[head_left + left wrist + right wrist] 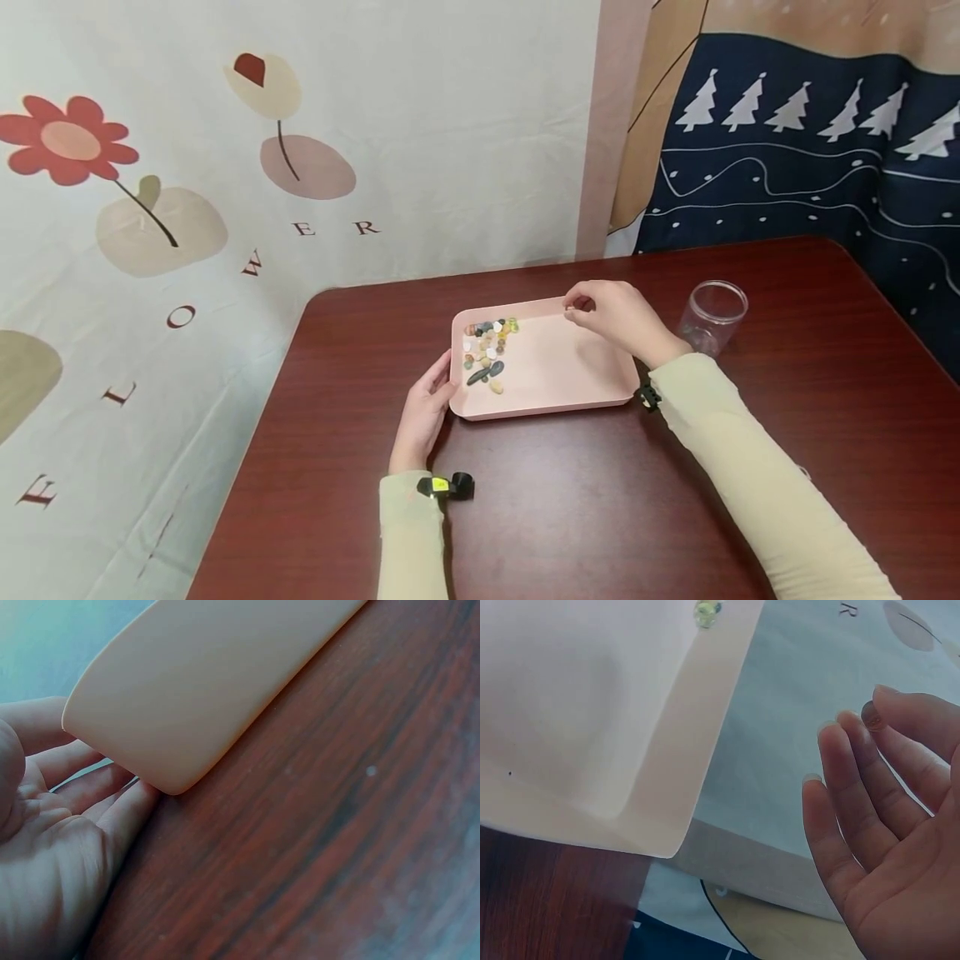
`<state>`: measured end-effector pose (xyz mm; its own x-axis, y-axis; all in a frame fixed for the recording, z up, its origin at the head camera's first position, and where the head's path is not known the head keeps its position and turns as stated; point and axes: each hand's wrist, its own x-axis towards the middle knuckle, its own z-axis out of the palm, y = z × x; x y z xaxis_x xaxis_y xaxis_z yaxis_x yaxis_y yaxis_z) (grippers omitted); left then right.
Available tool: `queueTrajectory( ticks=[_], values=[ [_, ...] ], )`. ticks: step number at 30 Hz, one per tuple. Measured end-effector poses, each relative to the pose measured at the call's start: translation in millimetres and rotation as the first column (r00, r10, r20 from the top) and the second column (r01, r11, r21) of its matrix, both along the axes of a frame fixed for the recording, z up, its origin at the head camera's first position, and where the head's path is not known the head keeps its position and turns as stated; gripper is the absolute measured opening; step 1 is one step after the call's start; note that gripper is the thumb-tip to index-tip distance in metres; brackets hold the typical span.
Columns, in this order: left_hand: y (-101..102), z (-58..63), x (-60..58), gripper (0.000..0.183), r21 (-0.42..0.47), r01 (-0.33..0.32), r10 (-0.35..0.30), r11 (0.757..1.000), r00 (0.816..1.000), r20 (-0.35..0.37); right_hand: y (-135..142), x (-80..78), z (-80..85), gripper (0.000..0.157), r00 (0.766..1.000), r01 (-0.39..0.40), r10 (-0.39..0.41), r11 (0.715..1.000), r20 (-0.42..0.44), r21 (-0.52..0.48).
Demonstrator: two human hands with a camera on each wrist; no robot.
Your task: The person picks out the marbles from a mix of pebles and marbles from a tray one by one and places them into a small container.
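1. We see the tray (555,362) in the middle of the table (540,500); the clock directions here are taken from its centre in the head view, with twelve at the far side.
2. Our right hand (611,312) is at about two o'clock, above the far rim. Its thumb and forefinger pinch a pebble (870,715) between their tips, while the other fingers reach out loosely, slightly spread.
3. We judge that pebble light, hard and smooth, so apt to slip from a careless pinch; the soft pads, set across its widest part, should hold it with little force.
4. Our left hand (422,415) is at eight o'clock, its fingers fairly straight and resting against the tray's outer wall by the near corner.
5. The tray looks light and fairly stiff, and would probably slide if nudged; its rim and corners offer the best hold.
6. The stones (491,353) lie inside the tray, crowded from nine to ten o'clock. The long dark stones (477,376) should be easiest taken across their narrow sides.
7. The jar (714,318) stands upright between two and three o'clock, outside the tray. It seems rigid and perhaps breakable, best grasped round its body; we cannot make out what shows at its bottom.
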<state>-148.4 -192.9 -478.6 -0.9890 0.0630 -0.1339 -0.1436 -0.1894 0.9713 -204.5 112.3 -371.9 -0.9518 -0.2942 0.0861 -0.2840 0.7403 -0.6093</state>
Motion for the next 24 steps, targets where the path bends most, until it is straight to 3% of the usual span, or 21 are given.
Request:
queueTrajectory(
  ticks=[12,24],
  values=[
    [-1.4,0.3,-1.7,0.052,0.032,0.019,-0.019,0.999,1.000,0.000,8.7,18.2,7.1,0.014,0.997,0.042,-0.050,0.991,-0.057,-0.127],
    [-1.5,-1.9,-0.6,0.051,0.028,0.018,-0.017,0.999,1.000,-0.014,19.5,41.5,-7.5,0.020,0.981,0.107,-0.145,0.958,-0.126,-0.267]
  ],
)
